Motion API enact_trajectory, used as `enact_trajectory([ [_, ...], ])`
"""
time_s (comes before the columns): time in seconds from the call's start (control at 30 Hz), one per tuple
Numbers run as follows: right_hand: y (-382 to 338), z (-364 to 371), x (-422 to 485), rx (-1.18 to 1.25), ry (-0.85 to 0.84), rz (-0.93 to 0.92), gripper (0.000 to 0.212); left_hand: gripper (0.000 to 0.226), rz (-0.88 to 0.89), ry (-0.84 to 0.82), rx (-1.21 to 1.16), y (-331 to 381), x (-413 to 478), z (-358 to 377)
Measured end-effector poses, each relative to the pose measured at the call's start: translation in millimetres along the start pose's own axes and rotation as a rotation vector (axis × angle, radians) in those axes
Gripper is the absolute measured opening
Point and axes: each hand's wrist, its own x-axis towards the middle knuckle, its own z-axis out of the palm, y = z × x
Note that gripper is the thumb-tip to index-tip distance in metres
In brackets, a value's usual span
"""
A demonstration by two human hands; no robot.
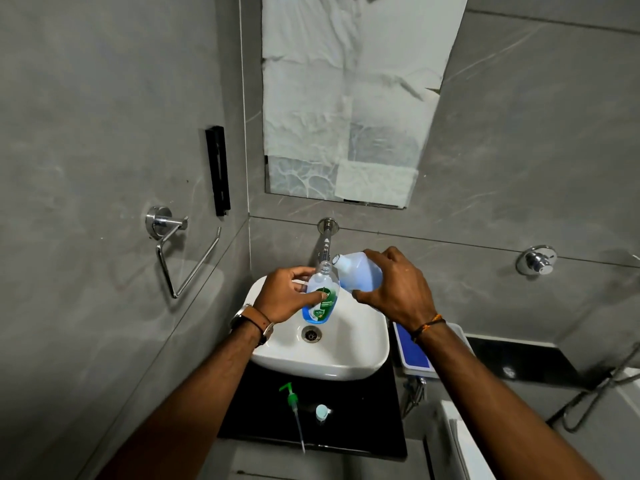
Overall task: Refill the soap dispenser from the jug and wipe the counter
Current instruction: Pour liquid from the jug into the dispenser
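My left hand [287, 294] grips the clear soap dispenser bottle [320, 301] over the white basin [360, 344]. The bottle has a green label, some blue liquid at its bottom, and its neck is uncapped. My right hand [394, 285] holds the translucent jug [358, 271], tilted with its spout right at the bottle's mouth. The jug shows blue liquid inside. The green pump head [292, 401] with its long tube lies on the black counter [367, 417] in front of the basin. A pale blue jug cap [321, 412] lies beside it.
A wall spout [326, 237] juts out just above the bottle. A chrome towel ring [180, 251] hangs on the left wall, and a chrome valve [536, 259] is on the right. A blue-topped white box [412, 351] sits right of the basin. A paper-covered mirror [346, 98] is above.
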Motion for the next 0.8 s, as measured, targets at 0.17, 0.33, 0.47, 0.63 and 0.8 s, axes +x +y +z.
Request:
enact_trajectory([
  [0.17,-0.7,2.2,-3.0,-0.011,-0.009,0.004,0.085,0.058,-0.023,-0.007,0.002,-7.3,-7.3,-0.5],
  [0.33,-6.3,9.2,-8.3,-0.043,-0.065,-0.005,0.084,0.057,-0.007,-0.045,0.005,-19.4,-13.2,-4.4],
  [0.47,-7.8,13.9,-11.9,-0.059,-0.115,-0.01,0.086,0.061,-0.034,-0.065,0.0,-27.0,-16.8,-4.6],
  [0.63,-9.9,15.4,-14.9,-0.126,-0.136,-0.042,0.084,0.06,-0.059,-0.059,0.011,-38.1,-21.7,-4.3],
  [0.8,-10.0,16.4,-16.9,-0.205,-0.169,-0.077,0.083,0.058,-0.05,-0.056,0.039,-42.0,-28.1,0.0],
])
